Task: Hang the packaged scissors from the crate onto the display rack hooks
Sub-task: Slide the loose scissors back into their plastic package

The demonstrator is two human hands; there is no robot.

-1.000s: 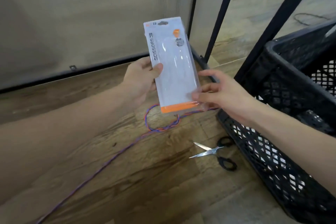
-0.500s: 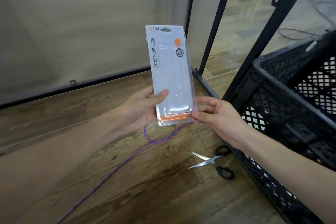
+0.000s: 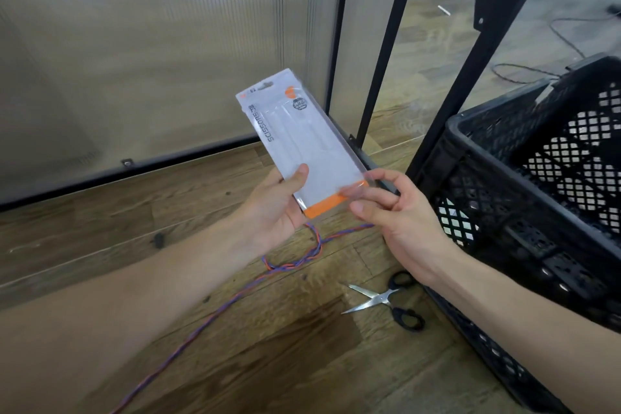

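Shop-like or staging space: black metal display rack frame (image 3: 383, 54), translucent ribbed panel (image 3: 168, 54), wood-plank floor (image 3: 285, 363), black plastic crate (image 3: 537, 198), loose cables (image 3: 568, 40).

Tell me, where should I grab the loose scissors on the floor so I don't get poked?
Grab the scissors by the black handle loops, coming from the crate side. They lie flat on the wooden floor, blades spread open with both tips pointing left, away from the crate. The loops sit nearest the crate wall, so your fingers likely stay clear of the points.
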